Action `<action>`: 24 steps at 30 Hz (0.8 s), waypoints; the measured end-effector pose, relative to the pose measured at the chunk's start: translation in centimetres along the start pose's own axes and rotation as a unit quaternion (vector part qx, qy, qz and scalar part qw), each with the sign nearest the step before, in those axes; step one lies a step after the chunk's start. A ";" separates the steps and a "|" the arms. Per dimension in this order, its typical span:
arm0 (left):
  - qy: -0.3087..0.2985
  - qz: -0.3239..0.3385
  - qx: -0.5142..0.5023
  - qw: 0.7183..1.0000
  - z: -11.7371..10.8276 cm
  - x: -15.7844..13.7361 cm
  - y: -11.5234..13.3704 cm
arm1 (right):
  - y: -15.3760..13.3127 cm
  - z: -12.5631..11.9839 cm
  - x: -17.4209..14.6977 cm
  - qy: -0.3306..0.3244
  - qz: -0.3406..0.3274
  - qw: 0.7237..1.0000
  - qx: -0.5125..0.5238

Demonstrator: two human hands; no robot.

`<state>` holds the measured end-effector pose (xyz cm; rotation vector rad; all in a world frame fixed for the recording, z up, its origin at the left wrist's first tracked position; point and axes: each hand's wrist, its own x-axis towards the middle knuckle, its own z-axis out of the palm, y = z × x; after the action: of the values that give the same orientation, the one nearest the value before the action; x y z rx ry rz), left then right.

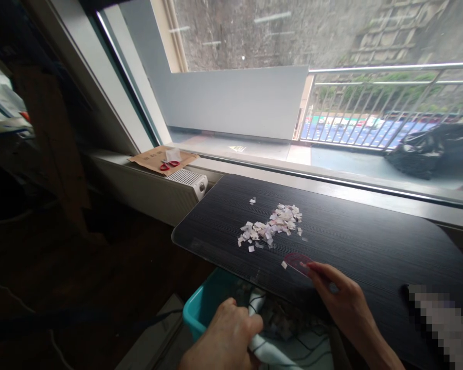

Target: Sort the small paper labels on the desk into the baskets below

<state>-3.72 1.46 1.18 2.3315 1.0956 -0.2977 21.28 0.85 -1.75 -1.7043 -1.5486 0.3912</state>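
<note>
My right hand [337, 295] pinches a see-through pink protractor [298, 261] by one end, low over the black tabletop [370, 241]. A small pale paper scrap [284, 264] lies at the protractor's left tip. Beyond it is a loose heap of small cut paper pieces [272, 225], with two or so stray bits [252, 201] farther back. My left hand [229, 331] is closed on the near side of a teal bin [195, 308] below the table's front edge. Paper bits show dimly inside the bin. Pale material with dark curved lines [257, 303] appears beside my left thumb.
Red-handled scissors [170, 165] lie on a brown envelope [150, 158] on the sill, left of the table. A white radiator [187, 180] stands close to the table's left corner. A wide window runs behind the table. A pixelated patch [440, 318] covers something at the right.
</note>
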 end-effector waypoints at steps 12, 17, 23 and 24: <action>0.023 -0.031 0.014 0.999 -0.5 -0.5 -0.3 | -0.7 -1.4 -1.4 -0.099 0.037 0.994 0.026; 0.025 -0.025 0.005 0.999 -0.5 -0.7 -0.5 | -1.2 -1.7 -1.8 -0.142 0.028 0.989 0.017; 0.036 -0.022 0.000 0.999 -0.1 -0.7 -0.8 | -1.7 -1.1 -1.0 -0.097 0.011 0.995 0.025; 0.035 -0.024 -0.001 0.999 0.0 -0.8 -0.9 | -1.7 -0.7 -0.5 -0.077 0.006 0.997 0.027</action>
<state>-4.91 1.43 1.14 2.3321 1.1871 -0.2345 20.44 0.08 -0.18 -1.6753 -1.6221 0.5769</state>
